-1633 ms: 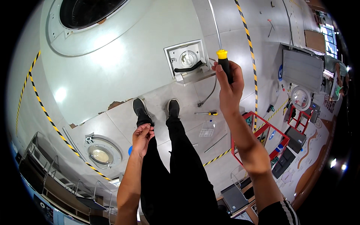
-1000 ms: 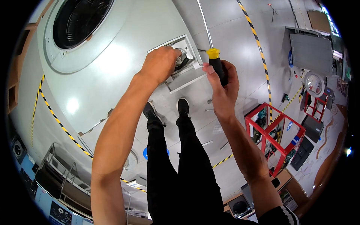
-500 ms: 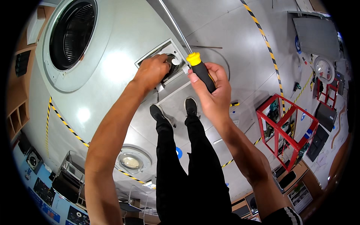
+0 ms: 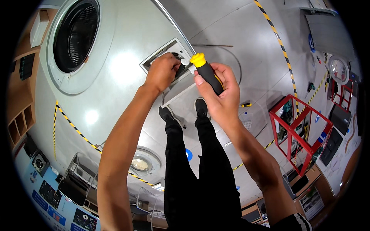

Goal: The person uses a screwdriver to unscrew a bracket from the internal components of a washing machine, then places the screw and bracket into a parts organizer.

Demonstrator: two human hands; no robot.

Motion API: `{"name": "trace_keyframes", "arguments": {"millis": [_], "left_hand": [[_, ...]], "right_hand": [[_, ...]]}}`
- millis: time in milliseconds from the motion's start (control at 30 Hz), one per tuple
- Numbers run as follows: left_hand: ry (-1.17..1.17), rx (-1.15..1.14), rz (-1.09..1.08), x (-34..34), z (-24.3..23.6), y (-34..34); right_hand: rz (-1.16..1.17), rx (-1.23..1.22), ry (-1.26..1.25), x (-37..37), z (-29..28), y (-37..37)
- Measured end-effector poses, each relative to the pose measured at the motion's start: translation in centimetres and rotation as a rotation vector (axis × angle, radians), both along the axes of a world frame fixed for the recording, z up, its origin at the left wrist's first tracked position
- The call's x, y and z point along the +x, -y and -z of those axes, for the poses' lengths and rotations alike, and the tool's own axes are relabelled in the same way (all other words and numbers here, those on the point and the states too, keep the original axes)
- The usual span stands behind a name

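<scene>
A pale washing machine front (image 4: 119,50) fills the upper left, with its dark drum opening (image 4: 77,38). In its near corner is a rectangular recess (image 4: 146,63), and my left hand (image 4: 161,72) reaches into it. The fingers curl closed against a dark round fitting (image 4: 180,70), partly hidden by the hand. A small white piece (image 4: 185,61) sticks out beside it. My right hand (image 4: 223,90) grips a screwdriver (image 4: 208,75) by its black and yellow handle. Its long metal shaft points up and left along the machine's edge, and the tip is out of view.
A red metal frame (image 4: 295,134) stands on the floor at right. A second black and yellow screwdriver (image 4: 246,104) and a thin rod (image 4: 216,46) lie on the floor. A round glass door (image 4: 143,163) lies left of my legs. Striped tape (image 4: 283,46) marks the floor.
The view has shifted slightly, so most of the scene sits further right. My left hand has turned a little and covers more of the dark round fitting. The screwdriver stays in my right hand.
</scene>
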State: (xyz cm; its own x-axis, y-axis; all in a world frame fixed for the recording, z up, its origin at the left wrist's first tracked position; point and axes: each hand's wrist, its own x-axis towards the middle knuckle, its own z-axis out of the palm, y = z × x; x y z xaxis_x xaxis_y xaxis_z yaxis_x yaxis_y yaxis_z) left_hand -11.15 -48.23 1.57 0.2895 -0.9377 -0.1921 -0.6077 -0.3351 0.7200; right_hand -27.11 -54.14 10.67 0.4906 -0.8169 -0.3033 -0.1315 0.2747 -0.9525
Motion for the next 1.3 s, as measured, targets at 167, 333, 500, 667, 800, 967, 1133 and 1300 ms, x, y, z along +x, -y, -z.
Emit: {"name": "trace_keyframes", "arguments": {"millis": [167, 333, 500, 667, 800, 967, 1133, 1300], "left_hand": [[-0.033, 0.155, -0.076, -0.6, -0.5, 0.6], [-0.127, 0.26, -0.03, 0.3, -1.1, 1.2], [-0.092, 0.144, -0.109, -0.3, -0.2, 0.6], [-0.133, 0.322, 0.023, 0.9, -1.3, 1.3], [-0.08, 0.13, -0.038, 0.0, -0.6, -0.1], [-0.138, -0.103, -0.317, -0.9, -2.8, -2.4], [-0.431, -0.118, -0.705, -2.2, -5.4, -7.8], [-0.542, -0.128, -0.906, -4.5, -6.1, -15.2]], "right_hand": [[-0.047, -0.018, -0.039, -0.1, -0.2, 0.1], [-0.04, -0.024, -0.047, -0.1, -0.3, 0.0], [-0.052, -0.033, -0.054, -0.1, -0.3, 0.0], [-0.041, -0.048, -0.07, -0.1, -0.2, -0.2], [-0.006, -0.057, -0.086, 0.2, -0.4, -0.3], [0.033, -0.05, -0.11, 0.3, -0.6, -0.5], [0.053, -0.034, -0.073, 1.1, -0.2, -0.5], [0.012, -0.171, -0.025, 3.7, 0.8, 0.7]]}}
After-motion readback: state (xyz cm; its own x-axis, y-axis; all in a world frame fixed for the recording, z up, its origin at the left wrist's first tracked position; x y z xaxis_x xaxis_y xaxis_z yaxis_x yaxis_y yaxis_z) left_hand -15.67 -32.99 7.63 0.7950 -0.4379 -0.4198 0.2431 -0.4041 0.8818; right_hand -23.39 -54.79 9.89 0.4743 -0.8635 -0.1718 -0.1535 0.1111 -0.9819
